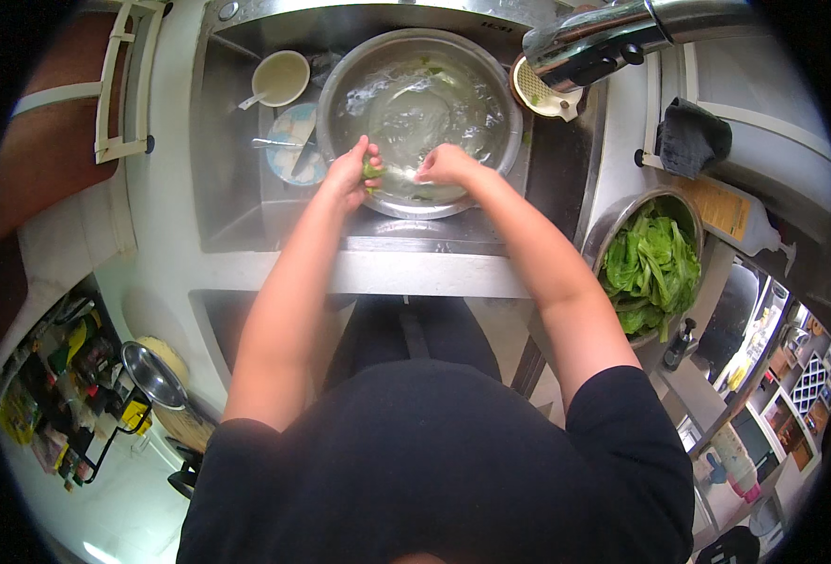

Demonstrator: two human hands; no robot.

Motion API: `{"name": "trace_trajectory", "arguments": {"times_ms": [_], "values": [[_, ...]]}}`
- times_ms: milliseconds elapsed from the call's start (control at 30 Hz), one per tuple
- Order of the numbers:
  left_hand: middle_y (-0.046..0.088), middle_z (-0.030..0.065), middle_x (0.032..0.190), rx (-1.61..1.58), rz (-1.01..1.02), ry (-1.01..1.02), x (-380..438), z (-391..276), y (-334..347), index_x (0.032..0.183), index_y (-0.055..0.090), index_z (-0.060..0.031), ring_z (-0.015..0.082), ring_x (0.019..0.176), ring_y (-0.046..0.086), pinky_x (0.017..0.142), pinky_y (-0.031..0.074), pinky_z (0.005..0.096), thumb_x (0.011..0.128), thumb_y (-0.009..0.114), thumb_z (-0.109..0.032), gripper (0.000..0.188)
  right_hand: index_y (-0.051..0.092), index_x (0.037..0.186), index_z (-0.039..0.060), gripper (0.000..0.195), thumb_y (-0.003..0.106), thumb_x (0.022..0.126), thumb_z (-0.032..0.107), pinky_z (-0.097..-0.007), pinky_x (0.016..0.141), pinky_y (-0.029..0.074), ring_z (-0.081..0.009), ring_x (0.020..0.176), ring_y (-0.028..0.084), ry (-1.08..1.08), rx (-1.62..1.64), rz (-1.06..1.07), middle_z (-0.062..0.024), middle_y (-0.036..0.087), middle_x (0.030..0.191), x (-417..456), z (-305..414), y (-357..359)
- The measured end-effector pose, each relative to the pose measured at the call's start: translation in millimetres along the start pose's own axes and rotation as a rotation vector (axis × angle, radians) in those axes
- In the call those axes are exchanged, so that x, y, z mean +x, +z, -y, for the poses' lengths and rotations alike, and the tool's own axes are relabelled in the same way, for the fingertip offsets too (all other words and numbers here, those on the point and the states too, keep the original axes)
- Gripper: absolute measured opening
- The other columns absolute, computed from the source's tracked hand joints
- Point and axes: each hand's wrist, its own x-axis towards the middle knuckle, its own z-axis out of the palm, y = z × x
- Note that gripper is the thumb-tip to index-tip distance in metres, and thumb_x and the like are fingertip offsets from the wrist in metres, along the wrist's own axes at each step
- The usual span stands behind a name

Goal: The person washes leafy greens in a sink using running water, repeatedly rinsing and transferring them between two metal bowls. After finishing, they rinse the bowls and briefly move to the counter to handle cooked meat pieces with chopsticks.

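A large metal basin [511,144] of water stands in the sink. The water's surface is rippled, and small green leaf bits [431,69] float near its far side. Over the basin's near left rim, my left hand [353,173] is closed around a piece of green leaf [371,169], mostly hidden by the fingers. My right hand [449,166] is just over the water on the near side, fingers bent and pinched together. Whether something is between its fingertips is too blurred to tell.
Left of the basin are a white cup [281,79] with a spoon and a patterned plate [285,158] holding a knife. A faucet [585,53] overhangs the upper right, above a cream-coloured strainer [539,92]. Right of the sink stands a metal bowl [609,211] of green leaves [649,261], beside a plastic bottle [729,211].
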Motion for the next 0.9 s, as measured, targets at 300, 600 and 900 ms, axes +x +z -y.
{"name": "trace_trajectory", "arguments": {"times_ms": [300,600,900], "values": [[0.041,-0.0009,0.063,-0.033,0.015,-0.014,-15,-7,3,0.075,0.044,-0.0128,0.0103,0.051,0.034,0.040,0.025,0.0220,0.094,0.038,-0.043,0.036,0.065,0.071,0.0038,0.017,0.070,0.064,0.019,-0.0294,0.060,0.048,-0.0153,0.059,0.059,0.159,-0.053,0.148,-0.0078,0.064,0.066,-9,22,18],[0.039,-0.0001,0.059,0.147,-0.051,0.128,-42,-7,47,0.063,0.037,-0.0148,0.0113,0.045,0.033,0.038,0.023,0.0248,0.091,0.032,-0.055,0.050,0.064,0.074,0.0034,0.017,0.069,0.066,0.017,-0.0297,0.062,0.050,-0.0191,0.063,0.062,-0.156,0.465,-0.629,-0.0102,0.064,0.069,-94,79,-16],[0.035,0.0001,0.052,0.245,-0.235,0.097,-26,6,57,0.070,0.039,-0.0141,0.0117,0.037,0.030,0.033,0.019,0.0261,0.093,0.030,-0.052,0.045,0.061,0.076,0.0020,0.017,0.066,0.068,0.016,-0.0319,0.063,0.049,-0.0227,0.068,0.062,-0.166,0.439,-0.736,-0.0122,0.062,0.074,-115,92,-8]]}}
